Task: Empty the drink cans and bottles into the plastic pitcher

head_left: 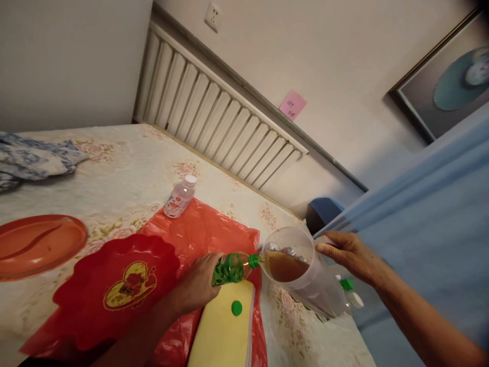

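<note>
My left hand [198, 285] is wrapped round a green-labelled plastic bottle [241, 266], held nearly level. The bottle's uncapped mouth meets the rim of a clear plastic pitcher [324, 290]. Brown liquid [284, 266] lies inside the tilted pitcher, whose opening faces the bottle. At the pitcher's handle, my right hand [351, 252] has its fingers closed. A loose green cap [237, 308] rests on a yellow notebook [221, 326] below the bottle. Whether liquid is flowing between bottle and pitcher is hard to make out.
A red scalloped tray [84, 285] and a small white-capped bottle [180, 196] are on a red plastic bag [214, 224]. An orange oval lid [42, 239] lies left. Capped bottles [349, 293] stand behind the pitcher. A radiator [221, 107] lines the wall beyond the flowered tablecloth.
</note>
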Available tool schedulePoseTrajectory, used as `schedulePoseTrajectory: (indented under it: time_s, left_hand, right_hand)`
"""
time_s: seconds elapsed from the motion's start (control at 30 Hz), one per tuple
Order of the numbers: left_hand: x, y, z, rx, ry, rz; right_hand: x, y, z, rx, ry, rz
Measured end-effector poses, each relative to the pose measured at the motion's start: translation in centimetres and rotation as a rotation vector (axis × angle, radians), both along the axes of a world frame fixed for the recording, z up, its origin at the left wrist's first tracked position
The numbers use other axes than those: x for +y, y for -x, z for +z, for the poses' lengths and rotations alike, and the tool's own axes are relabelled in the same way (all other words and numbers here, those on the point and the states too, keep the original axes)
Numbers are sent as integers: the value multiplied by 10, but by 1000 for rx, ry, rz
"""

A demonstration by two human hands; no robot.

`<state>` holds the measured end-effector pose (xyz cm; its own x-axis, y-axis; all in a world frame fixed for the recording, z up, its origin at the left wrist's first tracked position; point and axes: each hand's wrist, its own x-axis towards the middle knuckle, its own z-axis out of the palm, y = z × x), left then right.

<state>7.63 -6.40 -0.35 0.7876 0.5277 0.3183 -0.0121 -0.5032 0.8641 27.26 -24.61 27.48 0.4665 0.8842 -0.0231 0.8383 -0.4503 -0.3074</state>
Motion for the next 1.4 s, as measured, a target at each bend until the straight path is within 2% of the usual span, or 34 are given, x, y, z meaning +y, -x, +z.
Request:
schedulePoseTrajectory:
  time_s: [0.93, 1.27, 1.4]
  left_hand:
    - [0, 1, 1, -8, -3, -3]
    - [0, 0, 0, -3, -15, -4]
    - [1, 1, -2, 15, 0, -2]
  right_hand:
    - [4, 7, 6, -36, -13, 31]
    - [1, -1, 2, -46, 18, 39]
    - [0, -1, -3, 13, -28, 4]
